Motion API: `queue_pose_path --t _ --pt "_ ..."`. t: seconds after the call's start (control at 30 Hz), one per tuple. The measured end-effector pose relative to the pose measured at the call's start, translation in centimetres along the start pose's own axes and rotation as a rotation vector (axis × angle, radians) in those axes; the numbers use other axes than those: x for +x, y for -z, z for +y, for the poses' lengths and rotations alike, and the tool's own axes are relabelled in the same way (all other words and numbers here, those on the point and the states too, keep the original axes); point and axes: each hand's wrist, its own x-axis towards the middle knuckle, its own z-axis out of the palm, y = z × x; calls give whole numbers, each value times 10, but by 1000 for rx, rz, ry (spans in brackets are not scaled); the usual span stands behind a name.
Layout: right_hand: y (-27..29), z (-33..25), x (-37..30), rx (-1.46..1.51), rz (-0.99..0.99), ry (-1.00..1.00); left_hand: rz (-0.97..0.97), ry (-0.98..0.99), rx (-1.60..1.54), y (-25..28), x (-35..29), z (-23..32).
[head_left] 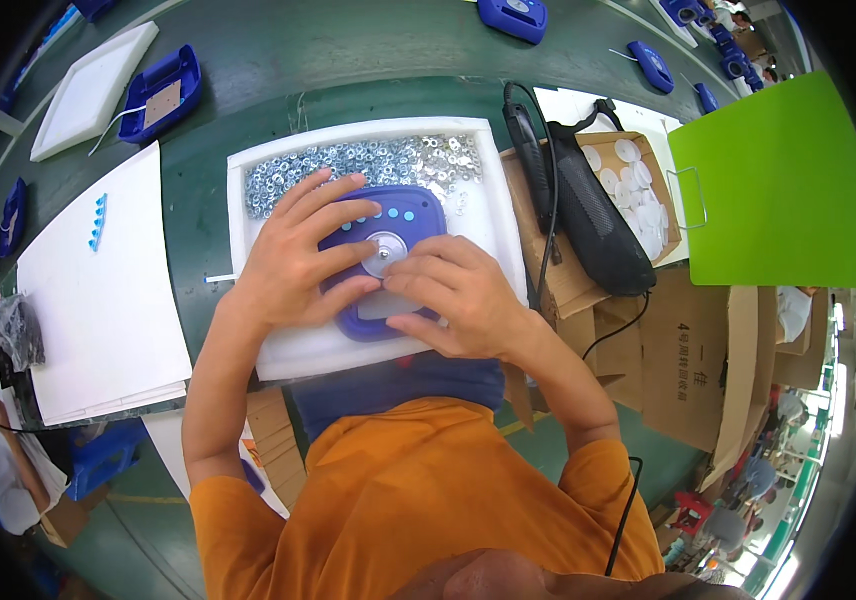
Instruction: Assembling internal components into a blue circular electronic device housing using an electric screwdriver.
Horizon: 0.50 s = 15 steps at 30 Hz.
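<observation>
Blue plastic housing (380, 262) is sitting in the middle of the white foam tray (493, 215), and both hands are on it. It's got a round silver disc (385, 252) in its centre and a row of light blue dots (380, 217) along the far edge.

Left hand (303, 250) lies flat over the left part of the housing with fingers spread, pinning it rather than gripping anything. Right hand (458, 292) comes over the right part with fingertips drawn together right at the silver disc. Looks like they're pinching or pressing something small there, but it's hidden under the fingers, so can't tell what.

If I had to guess, the step is seating a small part on that centre disc. Doing it well probably means keeping the left palm steady so the housing doesn't slide on the foam, and dropping the part straight down instead of at an angle.

Beyond the housing, at the far end of the tray, there's a big pile of silver washers (363, 162). To the right of the tray a black power screwdriver (588, 210) lies across a cardboard box of white discs (633, 190). To the left of the tray, a white foam board (98, 300).
</observation>
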Motion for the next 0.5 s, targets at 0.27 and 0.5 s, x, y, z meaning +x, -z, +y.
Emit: queue_pose_path --t 0.27,0.5 --pt "3 5 -7 -93 -33 -28 -81 -24 -51 2 -3 -3" --pt "-7 -6 -10 -52 5 -16 -127 3 34 -3 -4 -4"
